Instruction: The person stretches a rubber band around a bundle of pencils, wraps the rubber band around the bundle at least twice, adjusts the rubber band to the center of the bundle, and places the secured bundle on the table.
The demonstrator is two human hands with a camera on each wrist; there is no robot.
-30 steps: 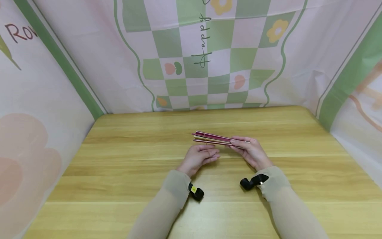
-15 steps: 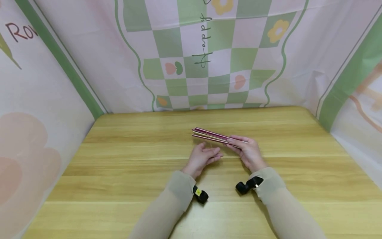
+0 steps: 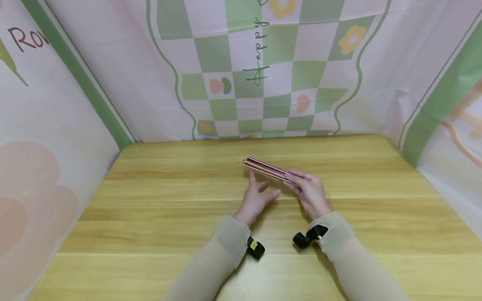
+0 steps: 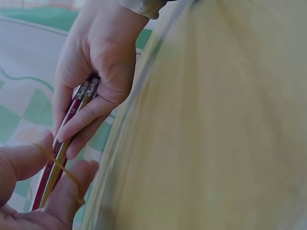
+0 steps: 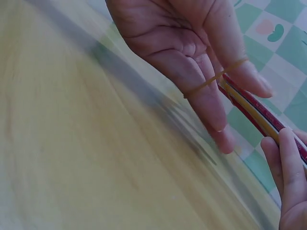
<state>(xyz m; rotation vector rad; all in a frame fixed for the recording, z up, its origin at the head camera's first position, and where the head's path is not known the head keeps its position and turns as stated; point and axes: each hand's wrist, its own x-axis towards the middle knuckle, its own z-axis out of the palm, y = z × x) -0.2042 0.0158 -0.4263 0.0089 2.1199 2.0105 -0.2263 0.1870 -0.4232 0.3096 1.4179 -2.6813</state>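
Observation:
A bundle of several dark red and yellow pencils [image 3: 265,168] slants above the table. The right hand [image 3: 311,193] grips its right end; the left wrist view shows metal ferrules [image 4: 82,90] there. Below the other end is the left hand [image 3: 255,201], its thumb and fingers spread apart. A thin tan rubber band [image 5: 205,88] stretches across the left thumb and fingers in the right wrist view. The band also passes across the pencils [image 4: 64,149] in the left wrist view; whether it loops fully around them cannot be told.
The wooden table [image 3: 150,217] lies under both hands. Patterned cloth [image 3: 278,83] hangs behind its back edge, with more cloth at both sides. Each wrist carries a small black camera, the left one [image 3: 256,248] and the right one [image 3: 309,237].
The left fingers were closer together and have spread apart, stretching the band. The pencils' left end has risen, and the right hand has shifted slightly left.

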